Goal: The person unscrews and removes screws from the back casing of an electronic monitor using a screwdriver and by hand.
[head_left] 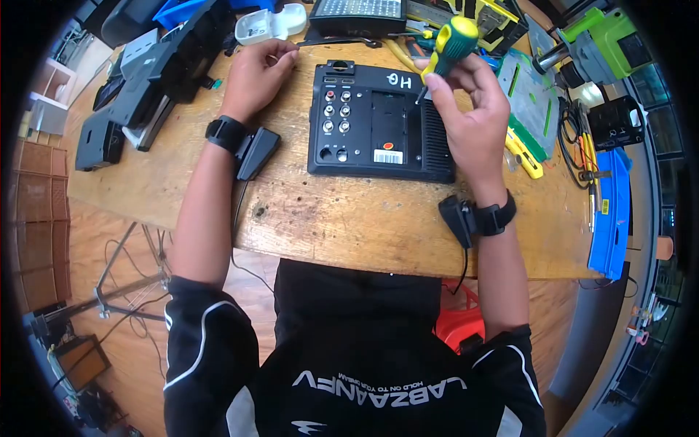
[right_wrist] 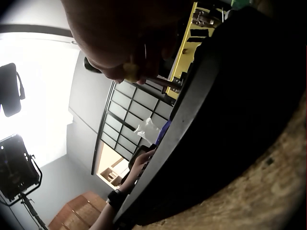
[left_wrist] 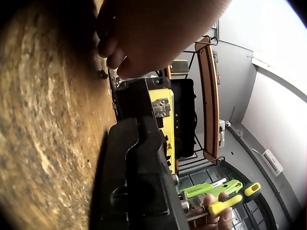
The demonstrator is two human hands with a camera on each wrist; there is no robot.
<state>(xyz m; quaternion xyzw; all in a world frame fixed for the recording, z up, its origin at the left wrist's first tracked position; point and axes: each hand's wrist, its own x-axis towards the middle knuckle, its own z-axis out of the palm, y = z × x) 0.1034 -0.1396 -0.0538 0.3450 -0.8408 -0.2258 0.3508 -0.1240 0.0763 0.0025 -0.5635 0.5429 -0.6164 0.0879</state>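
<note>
A black device panel (head_left: 375,124) with round connectors, a vented side and a barcode label lies flat on the wooden table. The right hand (head_left: 477,109) grips a green and yellow screwdriver (head_left: 455,40), whose shaft slants down to the panel's upper right, near the vents. In the left wrist view the screwdriver (left_wrist: 225,205) also shows. The left hand (head_left: 255,80) lies on the table left of the panel, fingers loosely bent, holding nothing visible. A small dark piece (left_wrist: 103,74) is near its fingertips in the left wrist view. The right wrist view leaves the screwdriver's tip unclear.
Black plastic parts (head_left: 145,87) lie at the left. A clear tray (head_left: 271,24) and a black box of small parts (head_left: 357,16) stand behind. At the right are a green-edged plate (head_left: 530,102), a yellow cutter (head_left: 524,153), cables and a blue bin (head_left: 611,215).
</note>
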